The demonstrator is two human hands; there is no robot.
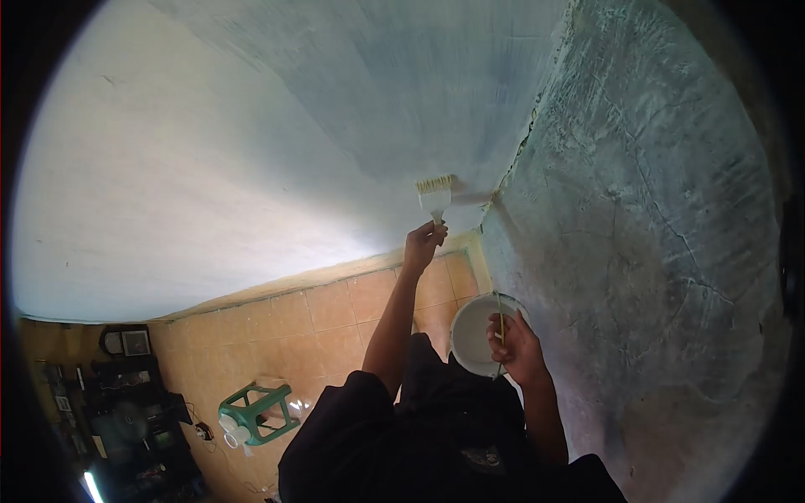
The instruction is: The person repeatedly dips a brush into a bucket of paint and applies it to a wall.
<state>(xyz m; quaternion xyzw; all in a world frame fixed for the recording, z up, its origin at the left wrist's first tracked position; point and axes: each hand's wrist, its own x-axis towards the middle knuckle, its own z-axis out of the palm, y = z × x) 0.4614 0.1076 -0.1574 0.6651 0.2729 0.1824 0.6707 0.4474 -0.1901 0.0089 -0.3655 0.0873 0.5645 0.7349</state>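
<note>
My left hand (426,245) is closed around the short handle of a wide paintbrush (434,198), raised in front of me with its pale yellowish bristles pointing up. Behind the brush is a white and bluish-grey painted wall (360,126), and the brush's shadow falls to its right, near the corner. Lower right, my right hand (521,348) has its fingers curled around the thin handle (502,329) of a round white bucket (470,325). The bucket hangs close to my body, its open top facing me.
A rough, cracked grey wall (654,210) rises close on the right, meeting the painted wall at a chipped corner. Orange tiles (331,306) cover the floor. A green plastic stool (267,412) stands lower left with a whitish container (233,429) beside it. Dark cluttered shelves (126,419) are farther left.
</note>
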